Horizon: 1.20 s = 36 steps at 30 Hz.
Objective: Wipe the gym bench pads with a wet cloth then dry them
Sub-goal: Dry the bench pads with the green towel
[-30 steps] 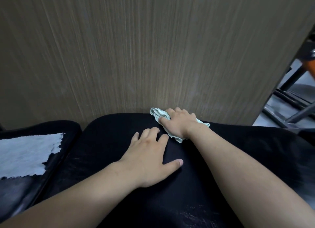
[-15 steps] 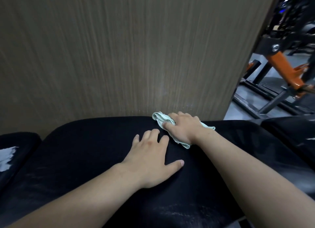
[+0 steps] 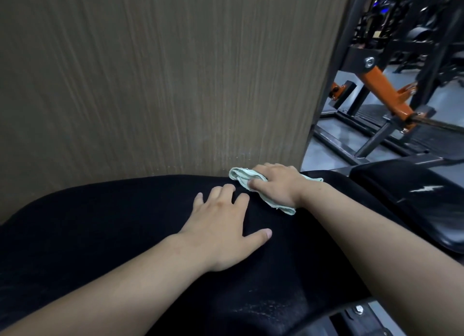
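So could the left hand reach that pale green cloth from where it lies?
Probably yes. The left hand lies flat on the black pad with its fingertips close to the cloth, and only bare pad shows between them. The right hand grips the cloth, though, covering its middle.

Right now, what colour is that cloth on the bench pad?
The cloth is pale mint green, clearest in the head view.

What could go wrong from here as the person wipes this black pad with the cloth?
1. The cloth is bunched under the right hand, so it may cover little of the bench pad per pass and leave strips unwiped.
2. It works right beside the wooden panel; knuckles could scrape it or moisture smear it.
3. The left hand rests flat on the pad and could reprint wiped areas.
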Each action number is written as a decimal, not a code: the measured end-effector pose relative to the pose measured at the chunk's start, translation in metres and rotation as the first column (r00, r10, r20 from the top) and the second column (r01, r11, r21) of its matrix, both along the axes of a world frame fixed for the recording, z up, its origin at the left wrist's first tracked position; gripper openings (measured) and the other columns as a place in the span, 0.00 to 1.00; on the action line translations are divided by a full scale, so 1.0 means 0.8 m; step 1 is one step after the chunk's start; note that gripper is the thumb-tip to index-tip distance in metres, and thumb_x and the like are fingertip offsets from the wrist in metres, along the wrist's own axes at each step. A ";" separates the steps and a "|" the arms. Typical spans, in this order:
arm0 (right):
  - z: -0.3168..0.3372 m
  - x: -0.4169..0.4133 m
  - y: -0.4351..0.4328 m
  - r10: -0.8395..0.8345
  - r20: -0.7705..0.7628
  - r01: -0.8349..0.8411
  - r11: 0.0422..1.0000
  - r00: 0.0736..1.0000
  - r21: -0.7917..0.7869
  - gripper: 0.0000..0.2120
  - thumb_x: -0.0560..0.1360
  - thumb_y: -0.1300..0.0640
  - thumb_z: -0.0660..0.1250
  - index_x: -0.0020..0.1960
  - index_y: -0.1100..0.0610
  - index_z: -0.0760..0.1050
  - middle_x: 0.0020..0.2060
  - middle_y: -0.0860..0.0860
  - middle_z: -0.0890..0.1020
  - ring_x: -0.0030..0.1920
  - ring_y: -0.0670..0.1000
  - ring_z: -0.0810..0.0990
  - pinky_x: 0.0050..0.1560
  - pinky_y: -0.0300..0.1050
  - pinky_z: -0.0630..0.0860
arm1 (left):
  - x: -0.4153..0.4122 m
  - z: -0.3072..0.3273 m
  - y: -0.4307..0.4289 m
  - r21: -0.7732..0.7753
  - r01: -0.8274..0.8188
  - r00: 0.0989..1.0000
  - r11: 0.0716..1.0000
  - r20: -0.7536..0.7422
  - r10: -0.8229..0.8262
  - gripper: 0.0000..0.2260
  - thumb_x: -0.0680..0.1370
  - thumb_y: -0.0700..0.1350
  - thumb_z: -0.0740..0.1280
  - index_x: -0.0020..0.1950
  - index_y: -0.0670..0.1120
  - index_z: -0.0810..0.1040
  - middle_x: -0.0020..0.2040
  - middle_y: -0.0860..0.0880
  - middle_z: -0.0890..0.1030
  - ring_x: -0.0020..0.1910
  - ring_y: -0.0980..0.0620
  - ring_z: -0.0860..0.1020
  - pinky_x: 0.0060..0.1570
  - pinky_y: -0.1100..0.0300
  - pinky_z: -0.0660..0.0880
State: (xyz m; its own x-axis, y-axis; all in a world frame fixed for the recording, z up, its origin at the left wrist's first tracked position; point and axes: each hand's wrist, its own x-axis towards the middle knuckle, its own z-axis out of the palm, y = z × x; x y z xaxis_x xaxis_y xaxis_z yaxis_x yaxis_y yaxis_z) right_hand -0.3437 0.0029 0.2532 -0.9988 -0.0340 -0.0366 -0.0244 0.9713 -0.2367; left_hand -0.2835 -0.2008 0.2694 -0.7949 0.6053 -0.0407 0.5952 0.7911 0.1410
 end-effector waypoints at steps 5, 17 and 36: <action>0.002 0.005 0.026 0.025 0.010 -0.025 1.000 1.000 0.005 0.11 0.77 0.38 0.54 0.52 0.42 0.69 0.51 0.46 0.75 0.59 0.52 0.72 0.61 0.55 0.64 | 0.003 -0.002 0.028 0.006 0.024 1.000 1.000 0.006 -0.024 0.36 0.75 0.72 0.53 0.76 0.53 0.61 0.76 0.49 0.58 0.76 0.49 0.53 0.76 0.40 0.52; -0.001 0.022 0.118 -0.129 -0.016 0.128 0.989 0.991 -0.076 0.16 0.78 0.38 0.55 0.59 0.44 0.73 0.56 0.47 0.77 0.61 0.52 0.73 0.64 0.54 0.67 | 0.001 -0.004 0.077 0.014 0.094 0.994 0.995 0.046 -0.094 0.37 0.72 0.75 0.53 0.76 0.57 0.60 0.78 0.50 0.57 0.76 0.48 0.53 0.74 0.37 0.53; -0.003 0.064 0.155 -0.361 0.016 0.361 0.932 0.932 -0.013 0.23 0.80 0.37 0.49 0.67 0.48 0.67 0.60 0.57 0.74 0.62 0.62 0.73 0.62 0.54 0.68 | 0.042 -0.008 0.119 -0.069 0.182 0.983 0.981 0.050 -0.179 0.36 0.73 0.74 0.54 0.75 0.57 0.58 0.77 0.50 0.55 0.77 0.43 0.50 0.73 0.31 0.49</action>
